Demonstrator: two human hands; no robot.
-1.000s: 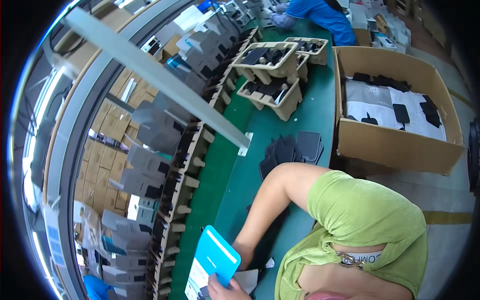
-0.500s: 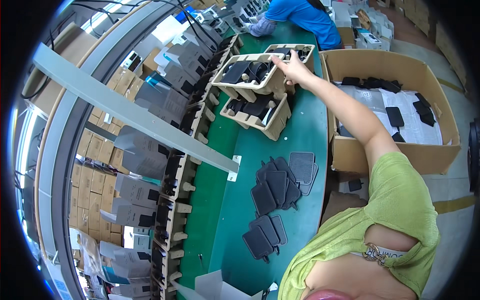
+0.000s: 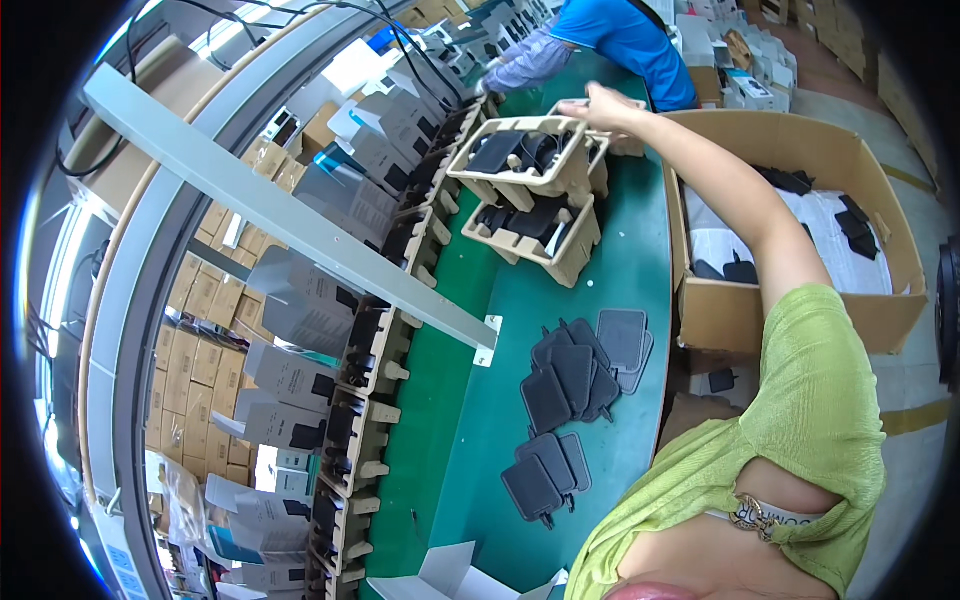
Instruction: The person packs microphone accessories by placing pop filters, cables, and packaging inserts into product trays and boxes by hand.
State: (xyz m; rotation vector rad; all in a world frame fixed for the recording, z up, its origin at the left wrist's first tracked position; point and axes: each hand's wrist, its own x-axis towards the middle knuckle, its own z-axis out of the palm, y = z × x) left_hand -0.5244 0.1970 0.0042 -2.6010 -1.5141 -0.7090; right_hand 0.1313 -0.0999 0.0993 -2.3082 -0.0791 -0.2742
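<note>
My right hand (image 3: 610, 110) reaches far forward over the green table. Its fingers are closed on the rim of a beige moulded tray (image 3: 632, 148), behind the nearer stack; some fingers are hidden or blurred. Just left of the hand stands another beige tray (image 3: 553, 181) with black devices and cables in it, on top of a lower filled tray (image 3: 572, 262). Closer to me lie flat black rounded pads (image 3: 571, 377) with short tabs, in an overlapping pile, and a smaller group of such pads (image 3: 535, 484). My left hand is out of view.
A large cardboard box (image 3: 800, 320) with black pieces on pale wrapping stands at the right. Filled trays and open grey boxes (image 3: 300, 305) line the table's left side, under a slanting metal beam (image 3: 330, 240). A co-worker in blue (image 3: 625, 40) leans in at the far end.
My right hand has moved a little farther away, and the tray under it has shifted and is now more hidden. The co-worker's arm stretches further left. The whole view has shifted slightly.
</note>
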